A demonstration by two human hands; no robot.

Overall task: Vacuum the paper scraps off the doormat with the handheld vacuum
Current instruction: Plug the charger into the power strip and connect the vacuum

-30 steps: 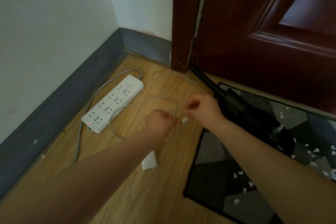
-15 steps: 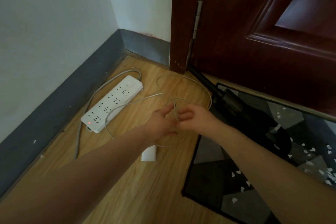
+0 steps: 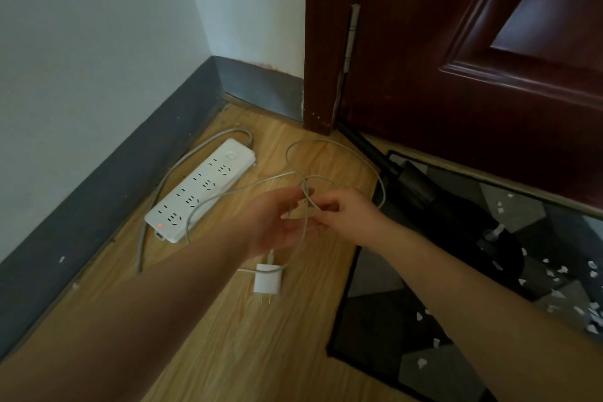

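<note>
both hands (image 3: pixel 313 219) on cable (image 3: pixel 329 147), vac (image 3: pixel 434 206) idle

Two hands meet over the floor: the left hand (image 3: pixel 277 225) and the right hand (image 3: pixel 349 214), both just right of the power strip (image 3: pixel 200 188). There is one power strip, with one red light lit at its near end. One white charger (image 3: pixel 267 282) lies near the strip's near end, to its right. One thin white cable (image 3: pixel 339 157) loops right of the strip; how many loops it makes cannot be told. One doormat (image 3: pixel 385 330) lies farther right, with one black vacuum (image 3: pixel 434 206) on it. Paper scraps (image 3: pixel 422 362) are scattered on the mat, roughly two dozen. One door (image 3: pixel 473 42) stands beyond the strip, to its right.
</note>
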